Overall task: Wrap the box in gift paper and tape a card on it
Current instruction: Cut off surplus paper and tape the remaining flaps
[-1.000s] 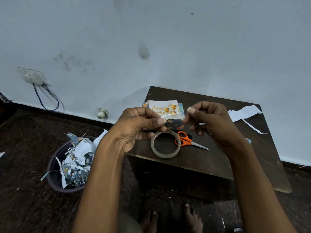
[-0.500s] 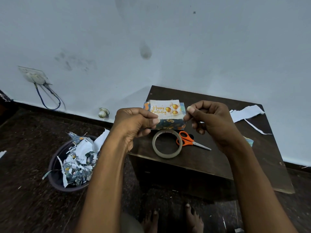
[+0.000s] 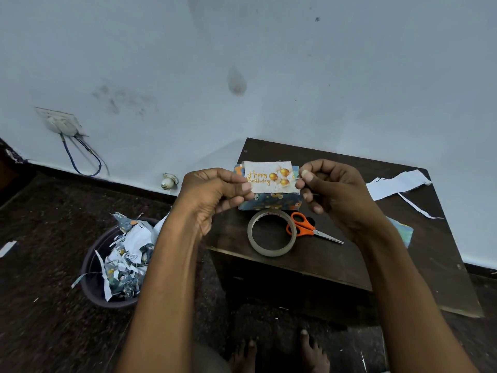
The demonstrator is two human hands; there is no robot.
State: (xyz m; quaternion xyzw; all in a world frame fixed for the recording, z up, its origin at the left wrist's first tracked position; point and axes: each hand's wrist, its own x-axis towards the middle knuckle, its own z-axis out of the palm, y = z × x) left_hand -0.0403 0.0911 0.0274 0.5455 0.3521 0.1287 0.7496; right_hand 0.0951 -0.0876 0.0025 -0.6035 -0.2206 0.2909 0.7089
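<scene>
The left hand (image 3: 215,195) and right hand (image 3: 330,189) are each pinching one end of a tape strip (image 3: 291,181), stretching it lengthwise just above the card (image 3: 269,176) lying on the wrapped box (image 3: 269,204). Both hands are flanking the card about equally.

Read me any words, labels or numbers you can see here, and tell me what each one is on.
"Happy Birthday": gold script on the white card lying on the wrapped box.
Red print on the inner rim of the tape roll: too small to read.
No other text is visible.
</scene>
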